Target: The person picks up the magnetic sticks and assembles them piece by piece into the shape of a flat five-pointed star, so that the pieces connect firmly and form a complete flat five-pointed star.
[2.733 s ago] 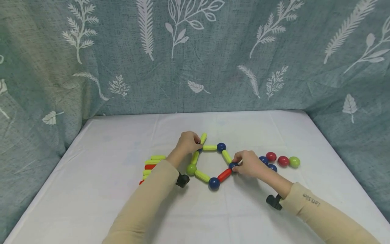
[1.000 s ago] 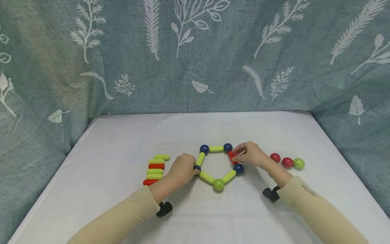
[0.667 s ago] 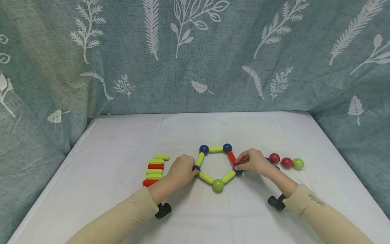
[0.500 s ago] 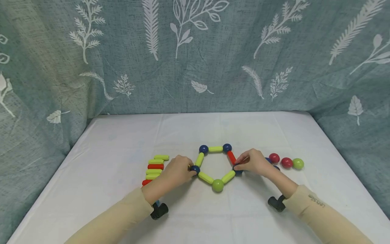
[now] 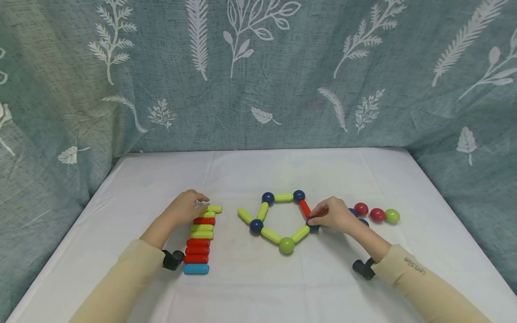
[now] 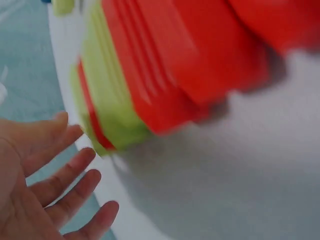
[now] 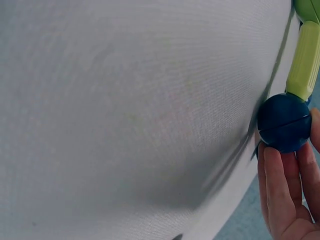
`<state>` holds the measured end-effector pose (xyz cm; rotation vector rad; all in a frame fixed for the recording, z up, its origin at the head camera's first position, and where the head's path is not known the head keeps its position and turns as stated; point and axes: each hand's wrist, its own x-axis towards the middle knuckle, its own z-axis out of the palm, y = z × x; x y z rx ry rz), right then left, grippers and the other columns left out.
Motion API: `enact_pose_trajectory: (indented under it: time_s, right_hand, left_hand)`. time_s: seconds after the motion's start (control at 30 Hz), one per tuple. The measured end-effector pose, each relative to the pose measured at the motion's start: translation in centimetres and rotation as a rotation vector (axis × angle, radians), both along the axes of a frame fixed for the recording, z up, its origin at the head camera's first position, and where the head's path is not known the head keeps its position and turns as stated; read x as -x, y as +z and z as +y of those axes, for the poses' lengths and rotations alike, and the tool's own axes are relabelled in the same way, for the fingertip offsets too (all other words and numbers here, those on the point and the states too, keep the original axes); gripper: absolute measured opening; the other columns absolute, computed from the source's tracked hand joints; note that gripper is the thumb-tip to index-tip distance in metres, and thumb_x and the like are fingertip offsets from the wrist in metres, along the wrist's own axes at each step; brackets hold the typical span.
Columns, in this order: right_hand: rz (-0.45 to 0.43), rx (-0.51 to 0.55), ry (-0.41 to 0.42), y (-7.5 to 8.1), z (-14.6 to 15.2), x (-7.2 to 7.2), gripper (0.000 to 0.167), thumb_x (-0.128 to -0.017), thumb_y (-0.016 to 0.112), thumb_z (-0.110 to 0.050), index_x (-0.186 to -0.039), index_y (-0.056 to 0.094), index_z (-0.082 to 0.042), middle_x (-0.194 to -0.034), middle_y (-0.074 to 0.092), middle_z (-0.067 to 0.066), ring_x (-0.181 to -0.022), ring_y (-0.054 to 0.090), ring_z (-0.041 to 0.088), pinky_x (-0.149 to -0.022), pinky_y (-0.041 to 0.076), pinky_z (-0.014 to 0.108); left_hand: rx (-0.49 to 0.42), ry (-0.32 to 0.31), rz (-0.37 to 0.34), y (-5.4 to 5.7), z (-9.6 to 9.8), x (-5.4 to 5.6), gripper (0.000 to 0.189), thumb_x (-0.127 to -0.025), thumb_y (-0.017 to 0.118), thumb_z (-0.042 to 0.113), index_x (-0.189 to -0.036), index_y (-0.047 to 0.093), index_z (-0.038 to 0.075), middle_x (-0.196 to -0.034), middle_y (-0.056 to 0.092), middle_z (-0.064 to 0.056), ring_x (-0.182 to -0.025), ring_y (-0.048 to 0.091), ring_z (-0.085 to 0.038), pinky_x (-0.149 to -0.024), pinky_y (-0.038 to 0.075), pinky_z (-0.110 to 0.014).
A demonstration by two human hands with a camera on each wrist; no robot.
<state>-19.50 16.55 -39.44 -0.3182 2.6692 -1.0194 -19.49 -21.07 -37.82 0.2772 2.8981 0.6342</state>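
Lime, red and blue ring (image 5: 284, 197) lies mid-bench; the right hand (image 5: 333, 215) pinches its right-edge ball (image 7: 283, 120). Best steady that while the left hand (image 5: 185, 208), fingers spread beside rods (image 5: 202, 235) nearer the left edge, lifts one.

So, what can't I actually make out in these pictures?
Held blue ball: head view, partly hidden by the right hand.
Loose blue balls: head view, partly hidden behind the right hand and wrist.
Sleeve lettering: head view, too small to read surely.
Far green stick: head view, its end hidden by the left hand.
Red sticks: left wrist view, blurred, cut off by the edge.
Green ball: right wrist view, cut off by the corner.
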Motion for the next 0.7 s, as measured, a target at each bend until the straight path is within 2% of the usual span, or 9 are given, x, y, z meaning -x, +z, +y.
enact_pose_trajectory:
  time_s: [0.1,0.33,0.47,0.6,0.7]
  right_hand:
    - [-0.005,-0.006,-0.008,0.0,0.0,0.0,0.017,-0.075,0.075,-0.015,-0.088,0.072,-0.004,-0.082,0.065,0.001,-0.071,0.054,0.014,-0.064,0.049,0.026]
    - [-0.006,0.000,-0.002,0.0,0.0,0.0,0.017,-0.075,0.075,-0.014,-0.088,0.072,-0.004,-0.081,0.065,0.001,-0.070,0.054,0.014,-0.063,0.049,0.026]
    - [-0.007,0.002,-0.007,0.0,0.0,0.0,0.017,-0.075,0.075,-0.015,-0.088,0.072,-0.004,-0.081,0.065,0.001,-0.070,0.053,0.014,-0.062,0.048,0.026]
    - [-0.007,0.003,-0.009,-0.1,0.0,0.1,0.017,-0.075,0.075,-0.015,-0.088,0.072,-0.005,-0.081,0.065,0.001,-0.070,0.053,0.014,-0.062,0.048,0.026]
    - [-0.012,0.004,-0.014,-0.1,0.1,0.1,0.017,-0.075,0.075,-0.016,-0.087,0.072,-0.005,-0.081,0.065,0.000,-0.071,0.054,0.014,-0.063,0.048,0.026]
  left_hand:
    - [-0.027,-0.008,-0.040,-0.5,-0.9,0.4,0.026,-0.089,0.053,0.010,-0.109,0.063,-0.004,-0.106,0.056,-0.022,-0.098,0.051,-0.036,-0.084,0.045,-0.049]
    - [-0.044,-0.040,-0.036,-1.5,-1.8,1.0,0.022,-0.088,0.055,0.009,-0.103,0.066,-0.003,-0.097,0.057,-0.017,-0.090,0.052,-0.032,-0.079,0.046,-0.048]
    - [-0.063,-0.036,-0.044,-1.5,-1.9,1.0,0.021,-0.088,0.056,0.010,-0.103,0.065,-0.003,-0.097,0.058,-0.017,-0.090,0.051,-0.032,-0.078,0.046,-0.046]
    - [-0.120,-0.005,-0.069,-1.3,-1.9,1.0,0.023,-0.090,0.055,0.011,-0.105,0.061,-0.005,-0.099,0.059,-0.017,-0.094,0.053,-0.032,-0.080,0.047,-0.045]
    - [-0.171,0.007,-0.060,-1.0,-1.8,1.3,0.025,-0.090,0.056,0.015,-0.106,0.060,-0.004,-0.098,0.061,-0.016,-0.095,0.053,-0.033,-0.081,0.047,-0.044]
